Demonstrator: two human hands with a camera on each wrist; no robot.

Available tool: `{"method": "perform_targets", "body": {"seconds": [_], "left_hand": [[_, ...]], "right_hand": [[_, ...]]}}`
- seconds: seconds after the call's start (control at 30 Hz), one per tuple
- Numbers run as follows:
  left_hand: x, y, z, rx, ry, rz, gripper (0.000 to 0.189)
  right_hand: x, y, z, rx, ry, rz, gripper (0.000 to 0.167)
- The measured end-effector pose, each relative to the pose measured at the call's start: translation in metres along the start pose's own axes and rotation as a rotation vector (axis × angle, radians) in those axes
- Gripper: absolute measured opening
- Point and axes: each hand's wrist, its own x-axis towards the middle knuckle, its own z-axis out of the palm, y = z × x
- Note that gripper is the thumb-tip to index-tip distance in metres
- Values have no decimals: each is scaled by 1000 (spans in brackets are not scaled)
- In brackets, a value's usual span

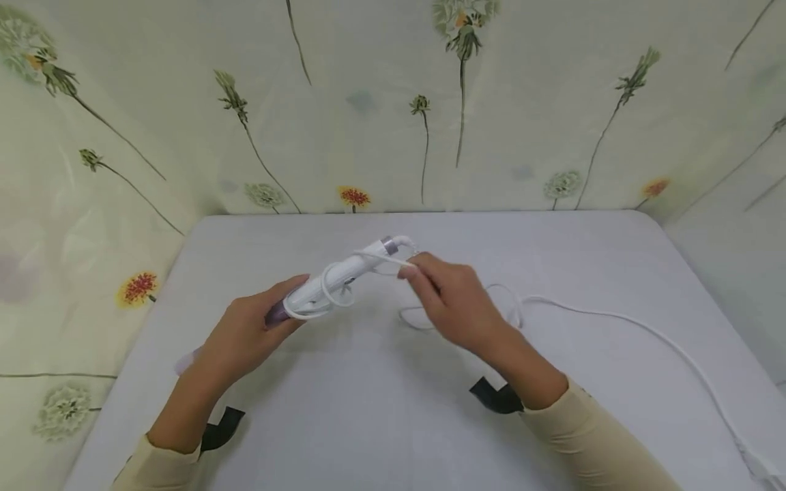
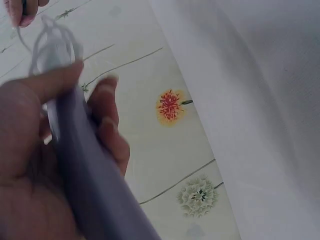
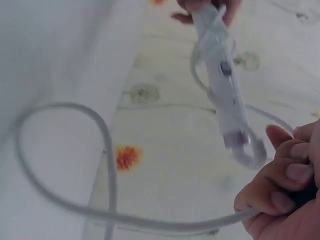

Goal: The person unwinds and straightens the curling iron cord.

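Note:
My left hand (image 1: 245,334) grips a hair styling iron (image 1: 368,261) round its purple part (image 2: 100,170), fingers and thumb on either side. The white handle (image 3: 227,95) points up and to the right, with a grey collar and a curved cord sleeve at its end. Loops of white cord (image 1: 328,286) lie wrapped round the handle. Just off the handle's end, my right hand (image 1: 457,300) holds the cord between curled fingers and thumb. In the right wrist view a loose loop of cord (image 3: 107,145) hangs from that hand. The iron's pale lower end (image 1: 185,361) shows behind the left wrist.
White cord (image 1: 620,317) runs across the white table (image 1: 381,423) to the right front corner, where a white plug-like end (image 1: 758,467) lies. A flower-patterned covering (image 1: 368,102) rises behind the table. Black straps (image 1: 222,428) sit at both wrists.

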Motion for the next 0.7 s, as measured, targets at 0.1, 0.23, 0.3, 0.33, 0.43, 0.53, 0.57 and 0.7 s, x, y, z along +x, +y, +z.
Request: {"method": "perform_targets", "body": {"seconds": [0.1, 0.23, 0.3, 0.33, 0.43, 0.53, 0.57, 0.7], "left_hand": [[-2, 0, -1, -47, -71, 50, 65], [-4, 3, -1, -108, -116, 84, 63], [-3, 4, -2, -144, -112, 91, 63], [-3, 5, -2, -153, -100, 91, 63], [0, 4, -4, -157, -50, 73, 65], [1, 1, -6, -124, -9, 18, 64], [1, 0, -6, -110, -5, -5, 63], [1, -3, -5, -82, -18, -80, 62]], "right_hand": [[8, 12, -23, -74, 92, 43, 10], [9, 33, -36, -94, 32, 193, 10], [5, 42, -34, -95, -52, 240, 11], [3, 45, -32, -97, -103, 248, 12], [-7, 49, -25, -116, -254, 226, 11], [-16, 46, -23, -89, -391, 158, 11], [-19, 44, -23, -64, -428, 135, 10], [-28, 34, -35, 109, -524, 41, 11]]}}
